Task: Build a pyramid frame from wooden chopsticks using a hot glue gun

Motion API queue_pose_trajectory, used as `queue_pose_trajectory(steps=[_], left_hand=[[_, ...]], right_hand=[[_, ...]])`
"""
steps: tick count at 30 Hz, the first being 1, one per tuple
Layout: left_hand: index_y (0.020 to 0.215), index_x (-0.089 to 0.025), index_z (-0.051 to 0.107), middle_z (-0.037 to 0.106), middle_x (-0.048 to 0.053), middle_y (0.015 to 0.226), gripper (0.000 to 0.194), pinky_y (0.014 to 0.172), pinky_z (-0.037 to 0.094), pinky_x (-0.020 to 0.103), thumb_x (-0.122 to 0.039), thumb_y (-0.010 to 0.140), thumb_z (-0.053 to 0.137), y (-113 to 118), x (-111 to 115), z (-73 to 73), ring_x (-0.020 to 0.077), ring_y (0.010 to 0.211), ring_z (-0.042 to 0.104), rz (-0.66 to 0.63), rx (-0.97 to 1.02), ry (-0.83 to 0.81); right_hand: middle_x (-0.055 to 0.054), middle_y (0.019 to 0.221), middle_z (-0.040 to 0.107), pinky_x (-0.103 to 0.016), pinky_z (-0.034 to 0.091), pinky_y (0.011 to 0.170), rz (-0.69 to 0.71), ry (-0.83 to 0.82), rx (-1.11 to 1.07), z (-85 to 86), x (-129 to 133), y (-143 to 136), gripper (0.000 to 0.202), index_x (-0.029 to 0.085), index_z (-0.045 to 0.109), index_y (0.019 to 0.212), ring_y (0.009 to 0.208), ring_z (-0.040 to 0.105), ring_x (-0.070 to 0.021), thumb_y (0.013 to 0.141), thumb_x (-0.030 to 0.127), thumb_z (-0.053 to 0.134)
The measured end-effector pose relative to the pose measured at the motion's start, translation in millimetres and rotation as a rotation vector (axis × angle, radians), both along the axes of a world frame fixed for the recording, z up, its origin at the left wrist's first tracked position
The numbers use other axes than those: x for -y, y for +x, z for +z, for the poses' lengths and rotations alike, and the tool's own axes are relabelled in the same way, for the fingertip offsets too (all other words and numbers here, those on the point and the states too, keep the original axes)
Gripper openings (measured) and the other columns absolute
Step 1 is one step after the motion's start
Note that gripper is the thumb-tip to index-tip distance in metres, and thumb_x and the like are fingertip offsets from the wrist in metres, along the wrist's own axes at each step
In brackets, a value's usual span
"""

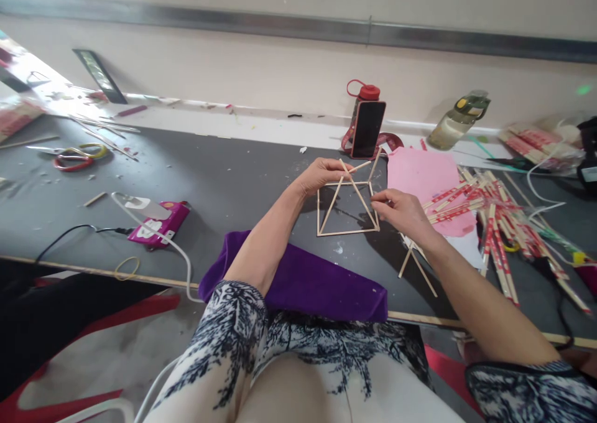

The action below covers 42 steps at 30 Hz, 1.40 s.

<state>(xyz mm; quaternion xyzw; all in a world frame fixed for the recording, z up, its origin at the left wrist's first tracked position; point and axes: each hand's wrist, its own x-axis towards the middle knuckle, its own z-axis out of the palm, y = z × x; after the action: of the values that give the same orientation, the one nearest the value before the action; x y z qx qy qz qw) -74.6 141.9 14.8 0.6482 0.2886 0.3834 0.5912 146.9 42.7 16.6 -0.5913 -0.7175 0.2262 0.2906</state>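
A small house-like frame of thin wooden sticks point(347, 233) stands on the grey table in front of me. It has a rectangular base, with slanted sticks that cross near the top. My left hand point(325, 173) reaches in from the left, its fingers closed on the frame close to that crossing. At the right side of the frame, my right hand point(402, 211) pinches near an edge stick; its fingertips partly cover the spot. A few loose crossed sticks point(413, 261) lie just below my right hand.
A purple cloth point(321, 280) lies along the front edge of the table point(233, 180). To the right, chopsticks in red-and-white wrappers point(504, 224) are heaped beside pink cloth point(420, 174). A phone point(368, 130) leans on a red-capped bottle point(369, 91); scissors point(77, 158) lie left.
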Motion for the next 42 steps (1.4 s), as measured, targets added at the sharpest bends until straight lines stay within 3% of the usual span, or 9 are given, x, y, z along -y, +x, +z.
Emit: queue_pose_trajectory(steps=[5,13,22,27,33,36,38,40,42], left_hand=[[0.085,-0.014,0.074,0.07,0.008,0.091,0.025,0.084,0.045,0.032,-0.03,0.066,0.073,-2.5,-3.0,1.3,0.0156,0.084,0.061,0.02,-0.033,0.043],[0.104,-0.015,0.07,0.07,0.01,0.1,0.043,0.091,0.046,0.037,-0.021,0.062,0.077,-10.2,-2.0,7.1,0.0179,0.09,0.064,-0.042,-0.095,-0.08],[0.112,-0.018,0.065,0.066,0.011,0.114,0.061,0.092,0.047,0.038,-0.013,0.053,0.078,-40.7,-3.4,24.5,0.0234,0.108,0.06,-0.155,-0.381,-0.113],[0.112,-0.018,0.065,0.069,0.008,0.106,0.06,0.089,0.049,0.036,-0.019,0.053,0.079,-64.1,1.0,42.0,0.0219,0.105,0.062,0.038,-0.421,-0.059],[0.094,-0.022,0.067,0.069,-0.002,0.085,0.025,0.08,0.05,0.03,-0.028,0.07,0.072,-54.8,43.6,86.9,0.0119,0.081,0.062,0.578,-0.061,0.334],[0.079,-0.022,0.068,0.067,-0.005,0.076,0.01,0.072,0.049,0.029,-0.022,0.071,0.073,-23.6,88.2,107.9,0.01,0.072,0.06,0.44,0.06,0.447],[0.072,-0.019,0.068,0.066,-0.001,0.072,0.005,0.063,0.047,0.028,-0.023,0.075,0.07,1.3,116.8,114.1,0.0107,0.068,0.059,0.178,-0.032,0.449],[0.071,-0.017,0.068,0.066,0.001,0.07,0.014,0.059,0.045,0.026,-0.028,0.079,0.065,26.5,136.6,111.2,0.0103,0.064,0.058,-0.092,-0.196,0.404],[0.074,-0.015,0.068,0.066,0.002,0.073,0.018,0.06,0.043,0.023,-0.031,0.08,0.063,50.5,145.0,99.4,0.0092,0.064,0.057,-0.254,-0.261,0.382]], right_hand=[[-0.001,0.081,0.071,-0.027,0.047,0.06,-0.098,-0.007,0.012,-1.7,8.3,38.2,0.023,0.021,0.07,0.087,0.057,0.061,-0.0133,0.076,0.034,0.056],[-0.001,0.073,0.069,-0.027,0.046,0.059,-0.268,-0.038,0.039,4.6,44.3,113.5,0.026,0.021,0.07,0.087,0.059,0.062,-0.0152,0.076,0.041,0.058],[0.001,0.06,0.065,-0.026,0.041,0.054,-0.376,-0.095,0.15,-4.0,81.6,157.6,0.028,0.021,0.07,0.086,0.058,0.06,-0.0154,0.078,0.044,0.056],[-0.001,0.062,0.065,-0.027,0.042,0.057,-0.42,-0.101,0.09,-7.3,89.3,179.9,0.031,0.02,0.07,0.088,0.059,0.06,-0.0161,0.077,0.045,0.055],[0.0,0.064,0.066,-0.027,0.039,0.056,-0.48,-0.05,0.17,6.9,77.9,190.3,0.024,0.02,0.07,0.08,0.06,0.058,-0.0162,0.075,0.039,0.057],[-0.001,0.062,0.065,-0.027,0.039,0.057,-0.478,0.017,0.251,18.8,66.4,192.3,0.022,0.02,0.069,0.073,0.06,0.058,-0.0169,0.075,0.036,0.055],[-0.002,0.06,0.065,-0.028,0.039,0.057,-0.514,0.025,0.277,22.1,59.6,197.2,0.022,0.02,0.07,0.075,0.059,0.058,-0.0182,0.075,0.036,0.054],[-0.003,0.057,0.065,-0.03,0.04,0.057,-0.549,-0.007,0.291,20.8,53.5,204.7,0.023,0.02,0.071,0.079,0.056,0.059,-0.0194,0.076,0.035,0.053],[-0.004,0.058,0.065,-0.031,0.041,0.057,-0.554,-0.062,0.307,17.0,47.0,212.4,0.024,0.02,0.071,0.084,0.056,0.059,-0.0201,0.077,0.032,0.051]])
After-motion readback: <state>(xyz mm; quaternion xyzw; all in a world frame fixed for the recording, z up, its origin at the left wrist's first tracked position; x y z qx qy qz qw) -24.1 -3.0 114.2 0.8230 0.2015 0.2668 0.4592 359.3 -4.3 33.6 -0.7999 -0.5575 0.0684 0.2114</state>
